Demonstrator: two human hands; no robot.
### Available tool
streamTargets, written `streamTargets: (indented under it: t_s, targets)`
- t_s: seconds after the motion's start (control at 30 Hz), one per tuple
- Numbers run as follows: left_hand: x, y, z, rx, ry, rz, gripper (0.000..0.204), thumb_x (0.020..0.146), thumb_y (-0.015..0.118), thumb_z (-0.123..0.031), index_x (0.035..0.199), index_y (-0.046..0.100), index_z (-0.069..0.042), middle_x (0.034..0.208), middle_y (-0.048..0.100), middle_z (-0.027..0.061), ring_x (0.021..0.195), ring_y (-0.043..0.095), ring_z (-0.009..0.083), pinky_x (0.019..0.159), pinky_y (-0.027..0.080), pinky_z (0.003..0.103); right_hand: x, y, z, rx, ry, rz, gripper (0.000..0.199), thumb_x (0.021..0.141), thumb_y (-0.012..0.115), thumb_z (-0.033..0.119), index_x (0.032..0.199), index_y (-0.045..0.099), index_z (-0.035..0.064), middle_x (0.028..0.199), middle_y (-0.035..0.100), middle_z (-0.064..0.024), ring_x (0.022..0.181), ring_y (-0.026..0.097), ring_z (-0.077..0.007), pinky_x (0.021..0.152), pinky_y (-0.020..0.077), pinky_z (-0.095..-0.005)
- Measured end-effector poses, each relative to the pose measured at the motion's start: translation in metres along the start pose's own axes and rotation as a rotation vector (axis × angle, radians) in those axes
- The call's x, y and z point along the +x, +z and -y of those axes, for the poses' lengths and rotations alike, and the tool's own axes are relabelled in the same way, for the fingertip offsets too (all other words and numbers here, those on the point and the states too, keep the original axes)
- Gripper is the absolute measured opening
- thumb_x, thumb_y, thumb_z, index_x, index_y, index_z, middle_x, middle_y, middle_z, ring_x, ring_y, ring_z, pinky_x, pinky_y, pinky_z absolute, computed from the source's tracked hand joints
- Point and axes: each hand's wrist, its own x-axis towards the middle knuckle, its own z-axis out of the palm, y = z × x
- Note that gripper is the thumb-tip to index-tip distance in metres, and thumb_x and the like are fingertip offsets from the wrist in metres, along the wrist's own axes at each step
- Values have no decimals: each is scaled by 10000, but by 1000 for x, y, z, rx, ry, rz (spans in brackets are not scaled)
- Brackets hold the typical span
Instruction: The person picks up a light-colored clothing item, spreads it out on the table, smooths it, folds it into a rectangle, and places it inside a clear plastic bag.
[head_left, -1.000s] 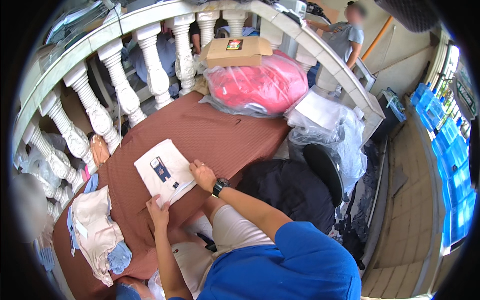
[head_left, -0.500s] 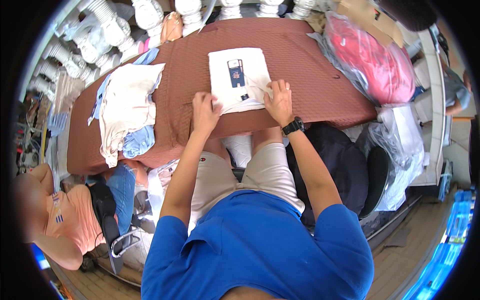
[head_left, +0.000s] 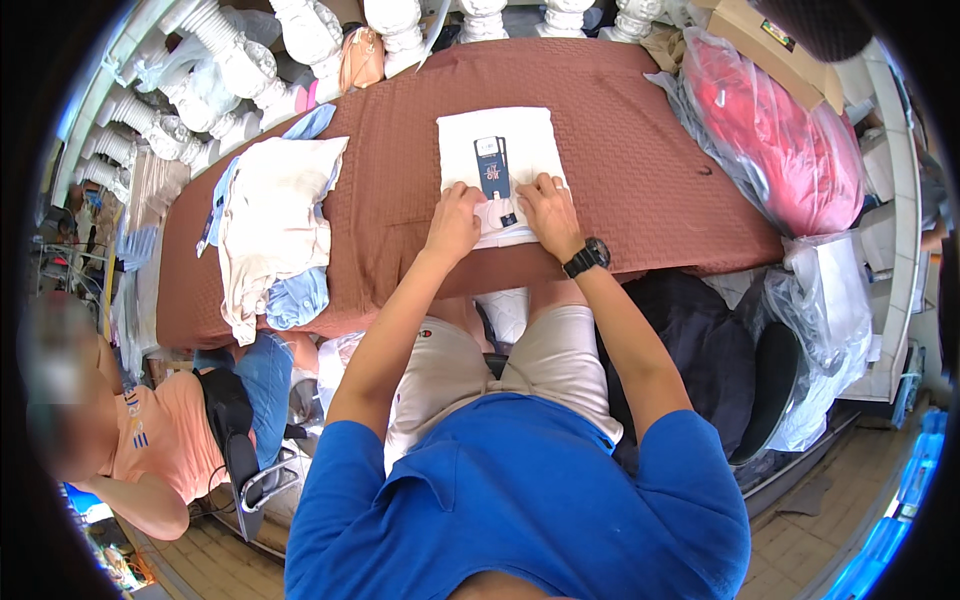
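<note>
White folded garment (head_left: 497, 165) w/ dark tag (head_left: 493, 166) is laid on the counter (head_left: 640, 180), long axis running away from both grips, near edge pressed flat under left hand (head_left: 455, 222) & right hand (head_left: 548, 215), neither clenched.

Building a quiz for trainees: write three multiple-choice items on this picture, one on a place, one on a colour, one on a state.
1. Where does the white folded garment lie?
A. on the brown table cover
B. on the floor
C. on a chair

2. What colour is the tag on it?
A. red
B. dark blue
C. yellow

3. How are the left hand and right hand placed?
A. raised in the air
B. holding a box
C. pressed on the garment's near edge

Answers: A, the cover shows all around it; B, the tag is dark blue; C, both hands rest flat there.
</note>
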Motion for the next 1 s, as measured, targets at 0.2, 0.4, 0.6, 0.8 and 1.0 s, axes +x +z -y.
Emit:
streamTargets:
  t_s: [0.2, 0.4, 0.6, 0.8, 1.0]
  targets:
    - [54, 16, 14, -103, -326, -204, 627, 836, 803, -272, 1257, 461, 44, 1200, 544, 239, 1107, 628, 336, 908, 540, 424, 13, 2, 15, 173, 39, -56, 178, 814, 701, 72, 989, 676, 46, 1027, 568, -148, 1008, 561, -358, 855, 481, -468]
    - [86, 15, -22, -211, -603, 18, 854, 682, 914, -198, 1296, 373, 45, 1175, 616, 269, 1076, 662, 367, 953, 539, 418, 14, 14, -11, 152, 71, 2, 149, 813, 699, 42, 961, 678, 28, 1009, 569, -158, 979, 577, -362, 838, 503, -468]
    - [80, 22, 27, -462, -577, -60, 236, 893, 744, -218, 970, 707, 2, 898, 728, 106, 867, 708, 229, 758, 544, 346, 11, 9, -10, 304, 94, -54, 133, 826, 694, -5, 958, 687, 6, 970, 568, -153, 941, 582, -359, 827, 506, -460]
    - [77, 18, 31, -558, -575, -69, 228, 905, 745, -195, 985, 697, 13, 831, 687, 67, 695, 608, 165, 705, 534, 340, 11, 0, -2, 317, 106, -58, 128, 836, 701, 14, 963, 691, 5, 977, 577, -144, 937, 581, -358, 828, 489, -445]
    - [78, 12, 10, -462, -449, -132, 382, 877, 790, -233, 1124, 615, -1, 956, 671, 107, 809, 646, 196, 710, 528, 341, 5, -7, -3, 287, 81, -9, 133, 843, 688, 30, 976, 686, 31, 995, 591, -148, 948, 567, -368, 841, 474, -457]
